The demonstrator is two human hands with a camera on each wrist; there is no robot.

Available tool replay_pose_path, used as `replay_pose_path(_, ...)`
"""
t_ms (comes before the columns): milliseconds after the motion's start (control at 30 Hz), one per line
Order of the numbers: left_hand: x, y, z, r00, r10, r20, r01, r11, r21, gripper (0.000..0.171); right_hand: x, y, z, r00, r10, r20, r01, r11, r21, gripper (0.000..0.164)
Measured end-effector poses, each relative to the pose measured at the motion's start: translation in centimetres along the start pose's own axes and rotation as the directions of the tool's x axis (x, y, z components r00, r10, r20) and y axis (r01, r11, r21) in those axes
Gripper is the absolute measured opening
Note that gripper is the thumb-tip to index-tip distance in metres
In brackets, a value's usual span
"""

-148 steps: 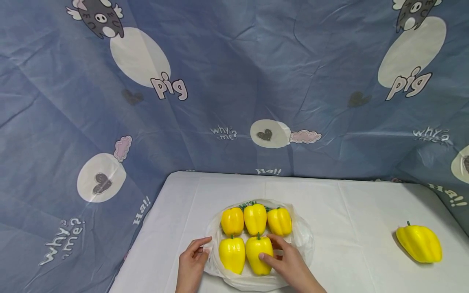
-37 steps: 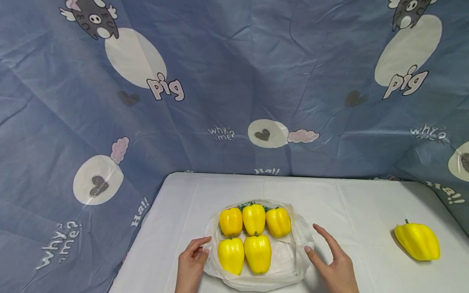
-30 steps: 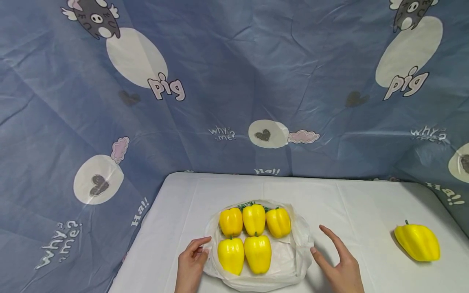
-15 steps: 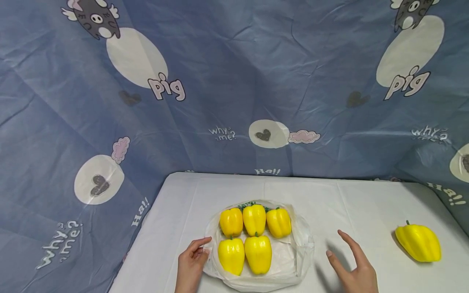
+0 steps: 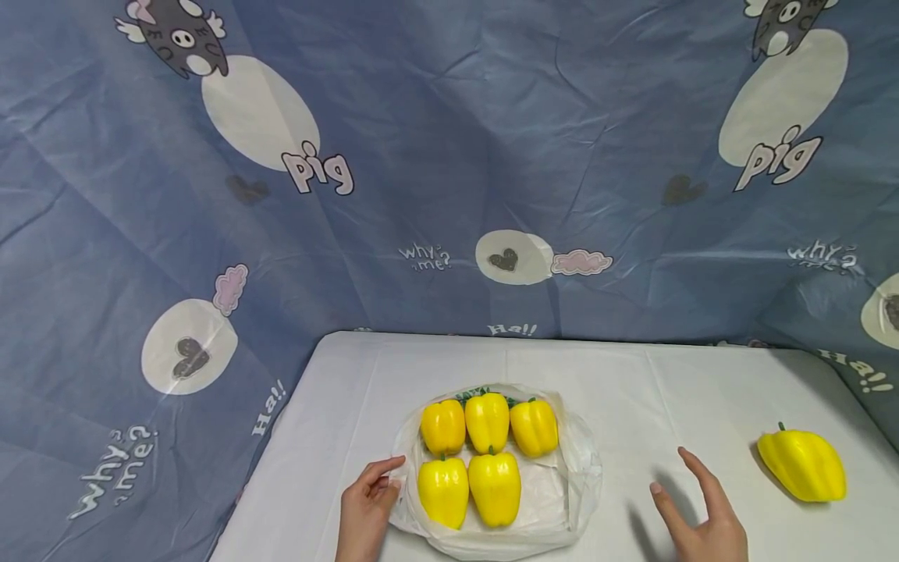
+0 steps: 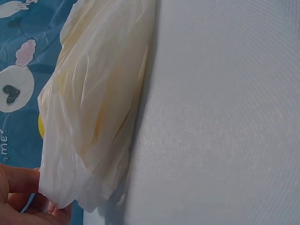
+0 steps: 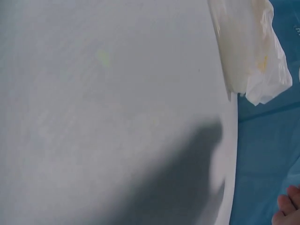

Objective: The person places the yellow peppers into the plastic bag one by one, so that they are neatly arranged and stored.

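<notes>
A white plastic bag (image 5: 583, 476) lies with its mouth spread on the table, several yellow bell peppers (image 5: 495, 488) inside it: three in the back row, two in front. My left hand (image 5: 367, 499) pinches the bag's left rim between thumb and fingers; in the left wrist view the same hand (image 6: 28, 199) is at the bag's edge. Over the table, right of the bag, my right hand (image 5: 705, 519) is held with thumb and forefinger apart and nothing between them. Another yellow bell pepper (image 5: 802, 466) lies on its side farther right.
The table (image 5: 674, 406) is covered with white cloth, and its far edge meets a blue printed curtain (image 5: 435, 172). The curtain also hangs along the left side. My right hand casts a shadow on the cloth.
My right hand has let go of the front right pepper in the bag, then moved away rightward past the bag's rim toward the lone pepper. The left hand has stayed at the rim.
</notes>
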State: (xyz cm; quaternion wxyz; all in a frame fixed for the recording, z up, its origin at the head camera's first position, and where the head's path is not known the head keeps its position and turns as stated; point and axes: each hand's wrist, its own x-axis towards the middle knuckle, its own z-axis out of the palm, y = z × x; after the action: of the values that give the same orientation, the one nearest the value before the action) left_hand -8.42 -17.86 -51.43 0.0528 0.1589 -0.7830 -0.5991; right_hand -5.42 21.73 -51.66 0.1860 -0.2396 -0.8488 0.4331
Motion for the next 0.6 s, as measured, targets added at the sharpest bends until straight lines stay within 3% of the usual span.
replay_pose_path(267,0.0,0.0,0.0,1.0,0.0,-0.001,0.0,1.0,-0.008,0.034,0.5,0.9,-0.6,0.997,0.055,-0.053,-0.055,0.998,-0.013,0.063)
replay_pose_path(600,-0.1,0.2,-0.1,1.0,-0.014,0.003,0.014,1.0,-0.009,0.035,1.9,2.2,-2.1,0.994,0.066,-0.081,-0.068,0.998,-0.017,0.065)
